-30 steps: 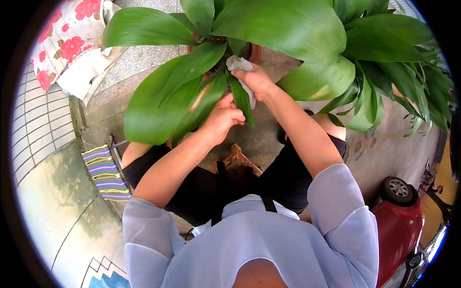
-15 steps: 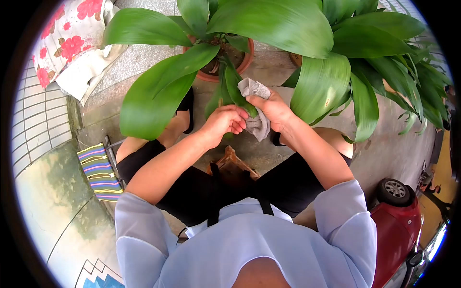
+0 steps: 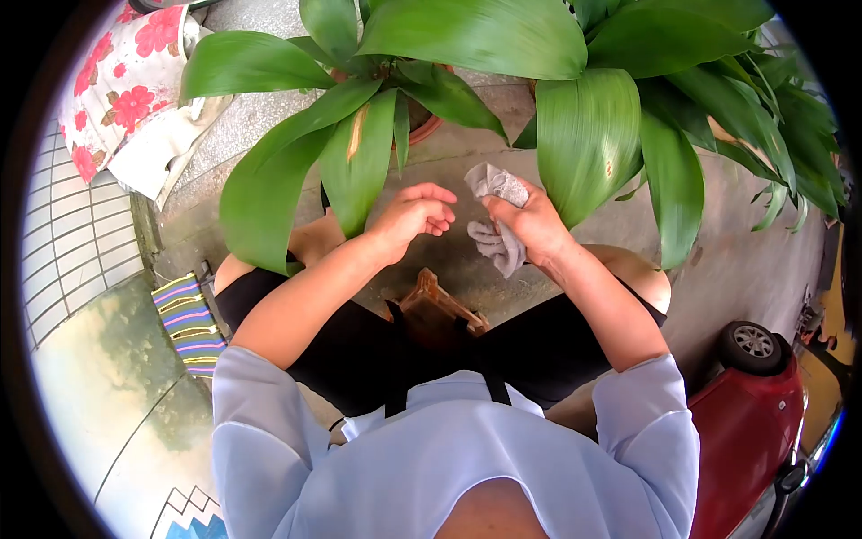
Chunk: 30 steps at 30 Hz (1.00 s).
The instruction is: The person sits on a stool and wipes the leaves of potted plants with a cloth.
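Observation:
My left hand (image 3: 413, 218) is in the air in front of the potted plant, its fingers loosely bent and apart with nothing in them. Close beside it hangs a broad green leaf (image 3: 357, 157) with a brown streak. To the right, my right hand (image 3: 533, 222) grips a crumpled grey cloth (image 3: 499, 244), parts of which stick out above and below the fingers. A gap separates the two hands, and neither holds a leaf. Another large leaf (image 3: 593, 144) with small brown spots droops just above my right hand. The plant's terracotta pot (image 3: 426, 131) is mostly hidden by foliage.
Below my hands, a wooden stool (image 3: 433, 305) shows between my knees. A striped woven seat (image 3: 190, 323) is at the left. Floral fabric (image 3: 135, 85) lies at the upper left. More leafy plants (image 3: 754, 117) crowd the right, and a red car (image 3: 745, 431) is at the lower right.
The leaf that was between my hands has been let go and has sprung up away from them. My hands have moved apart, the cloth staying in the right one.

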Tool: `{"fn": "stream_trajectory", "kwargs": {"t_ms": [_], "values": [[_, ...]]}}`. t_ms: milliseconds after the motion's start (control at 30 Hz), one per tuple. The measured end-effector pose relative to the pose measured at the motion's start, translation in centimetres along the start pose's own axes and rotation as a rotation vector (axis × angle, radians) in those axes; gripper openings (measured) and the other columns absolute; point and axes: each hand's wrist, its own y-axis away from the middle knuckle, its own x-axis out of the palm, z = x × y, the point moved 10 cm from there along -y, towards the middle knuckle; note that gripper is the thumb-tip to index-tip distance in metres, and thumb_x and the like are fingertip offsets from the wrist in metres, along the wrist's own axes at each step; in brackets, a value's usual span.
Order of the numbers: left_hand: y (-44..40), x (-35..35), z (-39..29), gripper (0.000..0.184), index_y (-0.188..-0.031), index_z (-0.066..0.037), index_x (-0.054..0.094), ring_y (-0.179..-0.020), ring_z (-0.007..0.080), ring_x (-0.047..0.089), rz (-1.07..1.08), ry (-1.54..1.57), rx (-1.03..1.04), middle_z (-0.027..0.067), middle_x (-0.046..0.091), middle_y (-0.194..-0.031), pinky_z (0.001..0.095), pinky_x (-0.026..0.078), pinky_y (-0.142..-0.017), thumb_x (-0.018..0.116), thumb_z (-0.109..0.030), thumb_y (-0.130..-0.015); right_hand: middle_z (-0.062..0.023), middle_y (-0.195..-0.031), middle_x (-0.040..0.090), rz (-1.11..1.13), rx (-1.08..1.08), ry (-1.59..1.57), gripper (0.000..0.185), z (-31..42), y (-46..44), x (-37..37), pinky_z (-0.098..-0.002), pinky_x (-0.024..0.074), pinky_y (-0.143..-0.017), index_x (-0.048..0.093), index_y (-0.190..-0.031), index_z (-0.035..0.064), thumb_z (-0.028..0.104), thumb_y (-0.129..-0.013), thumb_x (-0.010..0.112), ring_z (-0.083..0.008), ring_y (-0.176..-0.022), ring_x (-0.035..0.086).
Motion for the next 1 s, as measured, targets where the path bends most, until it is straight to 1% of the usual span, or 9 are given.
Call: {"fn": "stream_trajectory", "kwargs": {"t_ms": [167,267,300,433,533,567,633,767,1000], "values": [[-0.6,0.7,-2.9,0.037,-0.120,0.000,0.051,-0.102,0.0238,0.058,-0.034,0.146,0.193,0.0161,0.059,-0.109,0.0367,0.048,-0.088,0.054,-0.015,-0.086,-0.0035,-0.076,0.057,-0.195,-0.116,-0.094,0.017,0.2,-1.3,-4.2,-0.0283,0.0476,-0.055,0.055,-0.100,0.0041,0.017,-0.089,0.060,-0.0123,-0.063,0.054],[-1.0,0.1,-5.7,0.060,-0.132,0.003,0.039,-0.119,0.0305,0.049,-0.114,0.416,0.273,0.0232,0.051,-0.124,0.0442,0.043,-0.097,0.058,-0.033,-0.088,-0.0044,-0.075,0.056,-0.236,-0.165,-0.133,0.019,1.2,-1.2,-4.4,-0.0290,0.0488,-0.056,0.052,-0.098,0.0046,0.021,-0.091,0.059,-0.0131,-0.064,0.055],[-1.0,0.0,-6.6,0.086,-0.138,0.008,0.029,-0.126,0.0326,0.042,-0.136,0.382,0.281,0.0267,0.043,-0.132,0.0470,0.039,-0.102,0.058,-0.053,-0.085,-0.0048,-0.075,0.056,-0.230,-0.174,-0.137,0.019,1.3,-1.5,-4.5,-0.0295,0.0494,-0.055,0.052,-0.099,0.0046,0.021,-0.091,0.058,-0.0135,-0.064,0.056],[-3.1,-0.3,-7.0,0.102,-0.137,0.011,0.029,-0.125,0.0322,0.044,-0.136,0.381,0.191,0.0270,0.043,-0.132,0.0466,0.040,-0.101,0.061,-0.066,-0.077,-0.0068,-0.075,0.056,-0.193,-0.101,-0.138,0.024,1.1,-1.6,-3.6,-0.0321,0.0515,-0.051,0.049,-0.106,0.0045,0.023,-0.092,0.056,-0.0158,-0.062,0.057],[-4.7,0.2,-7.1,0.097,-0.134,0.011,0.033,-0.122,0.0319,0.047,-0.113,0.307,0.154,0.0261,0.048,-0.127,0.0455,0.040,-0.101,0.063,-0.062,-0.079,-0.0087,-0.076,0.057,-0.112,-0.109,-0.102,0.028,1.4,-2.0,-2.2,-0.0330,0.0512,-0.047,0.046,-0.111,0.0043,0.025,-0.094,0.053,-0.0178,-0.060,0.058],[-5.3,0.0,-7.1,0.071,-0.127,0.008,0.042,-0.115,0.0288,0.053,-0.127,0.304,0.143,0.0209,0.054,-0.122,0.0419,0.043,-0.097,0.066,-0.044,-0.085,-0.0090,-0.078,0.058,-0.118,-0.102,-0.124,0.027,1.3,-2.1,-2.2,-0.0336,0.0520,-0.050,0.047,-0.110,0.0042,0.026,-0.094,0.052,-0.0183,-0.063,0.059],[-5.7,-0.5,-7.7,0.049,-0.121,0.003,0.049,-0.111,0.0249,0.055,-0.151,0.290,0.220,0.0155,0.057,-0.119,0.0393,0.045,-0.093,0.064,-0.030,-0.088,-0.0095,-0.082,0.060,-0.135,-0.094,-0.171,0.027,1.3,-2.4,-2.3,-0.0348,0.0535,-0.057,0.049,-0.109,0.0040,0.027,-0.096,0.048,-0.0193,-0.068,0.060],[-5.4,-0.5,-8.0,0.020,-0.109,-0.006,0.058,-0.104,0.0182,0.057,-0.120,0.326,0.262,0.0063,0.062,-0.113,0.0353,0.045,-0.090,0.060,-0.011,-0.090,-0.0093,-0.097,0.062,-0.115,-0.024,-0.474,0.035,1.3,-3.7,-3.0,-0.0403,0.0487,-0.086,0.057,-0.107,0.0051,0.034,-0.098,0.038,-0.0215,-0.092,0.059],[-4.5,-1.0,-6.9,0.023,-0.109,-0.008,0.061,-0.100,0.0153,0.058,-0.092,0.269,0.274,0.0041,0.064,-0.107,0.0327,0.042,-0.092,0.061,-0.006,-0.087,-0.0133,-0.101,0.063,0.231,0.125,-0.525,0.047,1.0,-3.4,1.4,-0.0423,0.0537,-0.080,0.055,-0.113,0.0031,0.045,-0.096,0.041,-0.0269,-0.088,0.064]]}}
